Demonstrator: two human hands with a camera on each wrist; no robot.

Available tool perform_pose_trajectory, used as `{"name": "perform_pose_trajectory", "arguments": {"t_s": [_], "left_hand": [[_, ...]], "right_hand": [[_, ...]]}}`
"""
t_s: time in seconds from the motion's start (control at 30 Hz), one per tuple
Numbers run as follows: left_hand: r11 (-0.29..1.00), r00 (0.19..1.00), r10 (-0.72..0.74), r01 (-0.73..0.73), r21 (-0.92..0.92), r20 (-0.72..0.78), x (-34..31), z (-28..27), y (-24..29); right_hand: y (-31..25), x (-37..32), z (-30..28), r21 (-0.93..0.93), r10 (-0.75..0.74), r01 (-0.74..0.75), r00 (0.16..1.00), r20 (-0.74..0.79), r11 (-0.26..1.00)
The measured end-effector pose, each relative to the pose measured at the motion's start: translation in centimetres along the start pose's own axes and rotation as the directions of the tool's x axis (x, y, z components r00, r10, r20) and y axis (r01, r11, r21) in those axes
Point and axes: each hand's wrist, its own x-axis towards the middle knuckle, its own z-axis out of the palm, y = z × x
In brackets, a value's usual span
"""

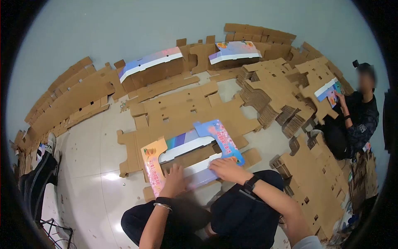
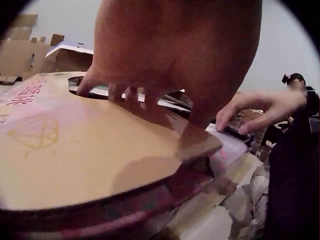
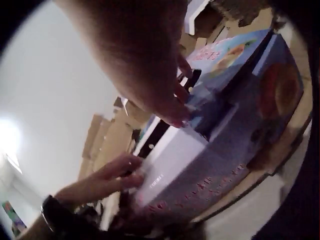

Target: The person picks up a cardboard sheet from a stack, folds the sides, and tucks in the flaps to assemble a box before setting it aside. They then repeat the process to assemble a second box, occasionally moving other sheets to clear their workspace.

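Observation:
A printed carton [image 1: 226, 139] in pink, blue and orange lies in front of the person, a wide opening in its middle. At its near left part, the left hand [image 1: 173, 182] grips the side panel. In the left wrist view this hand [image 2: 170, 55] has its fingers over the rim of the opening and its thumb at the panel's [image 2: 75, 150] near edge. The right hand [image 1: 228, 169] grips the carton's near right part; the right wrist view shows its fingers [image 3: 182, 92] bent over the inner edge of the printed side [image 3: 215, 165].
Flat brown cardboard [image 1: 166, 103] lies under and beyond the carton. Stacked cardboard sheets [image 1: 265, 87] stand at the right, near another seated person [image 1: 356, 116] holding a printed piece. Two printed pieces [image 1: 151, 60] lean by the wall. Someone's leg [image 1: 39, 178] is at far left.

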Motion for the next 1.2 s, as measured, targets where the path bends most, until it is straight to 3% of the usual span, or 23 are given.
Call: {"name": "perform_pose_trajectory", "arguments": {"t_s": [0.03,0.1,0.17,0.2,0.33,0.43,0.63,0.7,0.73,0.77,0.83,0.87,0.93,1.0,1.03,1.1,1.17,1.2], "left_hand": [[1.000,1.000,0.004,-0.004,-0.002,-0.006,0.0,-0.4,0.1],[0.984,0.978,-0.010,0.047,-0.172,0.208,0.3,-1.9,0.2],[0.977,0.975,-0.037,0.081,-0.196,0.220,0.6,-1.2,-0.5],[0.969,0.964,-0.059,0.119,-0.218,0.261,0.6,-0.4,-1.0],[0.946,0.968,-0.036,0.113,-0.304,0.248,1.0,2.8,-3.3],[0.916,0.936,-0.120,0.233,-0.328,0.331,1.9,2.2,-2.5],[0.903,0.929,-0.187,0.290,-0.316,0.318,2.5,1.2,-1.6],[0.896,0.937,-0.221,0.304,-0.322,0.270,2.5,1.3,-1.3],[0.899,0.941,-0.207,0.292,-0.327,0.269,2.6,1.3,-1.2],[0.888,0.937,-0.237,0.316,-0.335,0.256,2.6,1.2,-1.1],[0.876,0.935,-0.260,0.333,-0.348,0.241,2.7,1.3,-0.6],[0.881,0.940,-0.263,0.325,-0.344,0.217,2.8,1.2,-0.5],[0.884,0.941,-0.274,0.328,-0.332,0.201,2.7,1.6,-0.6],[0.886,0.980,-0.188,0.197,-0.420,0.063,2.6,2.5,-0.8],[0.887,0.979,-0.191,0.202,-0.416,0.068,2.6,3.0,-1.1],[0.795,0.986,-0.162,0.149,-0.588,0.030,2.4,3.4,-1.8],[0.768,0.979,-0.174,0.202,-0.608,0.105,2.3,3.2,-2.2],[0.734,0.968,-0.180,0.249,-0.632,0.173,2.4,2.7,-2.3]], "right_hand": [[-0.8,0.4,-0.3,-0.041,-0.109,0.109,0.994,0.000,0.993],[-1.7,0.5,-0.8,-0.135,-0.156,0.163,0.986,0.060,0.977],[-1.9,0.7,-0.4,-0.362,-0.151,0.239,0.955,0.255,0.901],[-1.7,0.6,-0.2,-0.504,-0.233,0.308,0.950,0.206,0.807],[-1.7,0.6,1.4,-0.548,-0.200,0.354,0.925,0.322,0.758],[-1.3,0.0,2.6,-0.390,-0.150,0.250,0.951,0.269,0.886],[0.8,1.7,0.4,-0.462,-0.108,0.243,0.948,0.300,0.853],[1.3,1.7,-0.1,-0.517,-0.091,0.236,0.953,0.289,0.823],[1.3,1.9,0.0,-0.558,-0.151,0.222,0.974,0.171,0.800],[1.1,1.8,0.1,-0.567,-0.139,0.213,0.975,0.172,0.796],[-1.2,1.9,0.3,-0.567,-0.063,0.001,0.994,-0.089,0.824],[-2.6,1.9,0.3,-0.507,-0.025,-0.014,0.997,-0.070,0.862],[-6.3,2.7,0.0,-0.133,-0.022,0.028,0.999,0.045,0.991],[-7.9,2.9,1.0,-0.035,-0.037,0.037,0.999,0.001,0.999],[-8.2,3.0,1.4,0.046,-0.053,0.054,0.998,-0.043,0.997],[-7.5,3.3,3.0,0.151,-0.009,0.022,0.996,-0.087,0.988],[-7.4,3.9,3.2,0.378,0.200,-0.224,0.974,0.102,0.898],[-7.1,4.1,4.0,0.384,0.194,-0.219,0.976,0.104,0.897]]}}
